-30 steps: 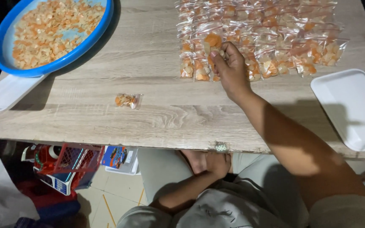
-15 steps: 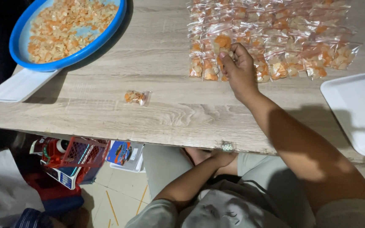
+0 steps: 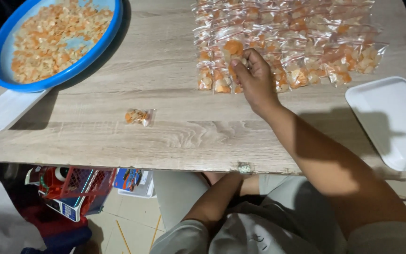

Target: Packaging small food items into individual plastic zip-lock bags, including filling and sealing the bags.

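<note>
Under my right hand (image 3: 255, 80) lay the near edge of a sheet of small clear packets (image 3: 287, 42), each filled with orange and pale snack pieces and set in overlapping rows. My fingers (image 3: 240, 68) were curled and pinched on one orange-filled packet (image 3: 233, 47) at the left of that sheet, the thumb pressing it from the near side. My left hand was hidden below the surface edge, near my lap, so I could not tell whether it was clenched or released.

The risk I judged was plain: the packets overlapped, so a pull on the pinched one could have dragged its neighbours just beside the fingers out of line, or slid the near row toward the surface edge. The film looked slippery, and a light pinch could have let the packet drop.

Well to the left of the fingers, a single filled packet (image 3: 139, 116) lay alone. Farther left, a round blue tray (image 3: 48, 84) held loose pieces of the same snack, resting partly on a flat white tray (image 3: 3, 110). To the right of my arm sat another white foam tray (image 3: 395, 122), overhanging the edge.

The surface (image 3: 118, 141) was pale wood-grain laminate. Beneath it I saw a tiled floor, a red plastic basket (image 3: 78, 186) and a few boxes in dim light.
</note>
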